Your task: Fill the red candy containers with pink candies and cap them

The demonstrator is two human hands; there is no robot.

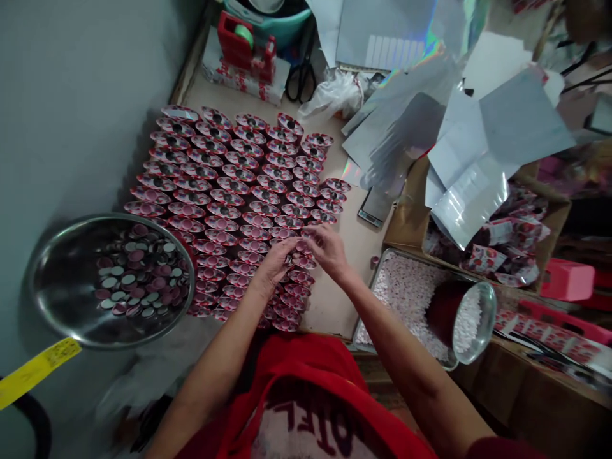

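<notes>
Rows of small red-and-white printed pouches (238, 185) stand close together on the table, their oval tops facing up. Dark round openings show in the far ones; pink round discs (220, 223) lie on many of the nearer ones. My left hand (276, 262) is closed low over the near right part of the rows, with a small shiny bit at its fingertips. Just right of it, my right hand (329, 250) has bent fingers pinched together over a pouch top. What either hand holds is too small to make out. At left, a metal bowl (62, 280) contains loose pink and silvery discs.
At right are a tray (363, 325) of pale granules with a metal cup (488, 325) in it, a small scale (370, 213) and a cardboard box (406, 223) of packets. Silvery sheets (411, 127), scissors (301, 80) and a red tape dispenser (234, 41) lie farther back.
</notes>
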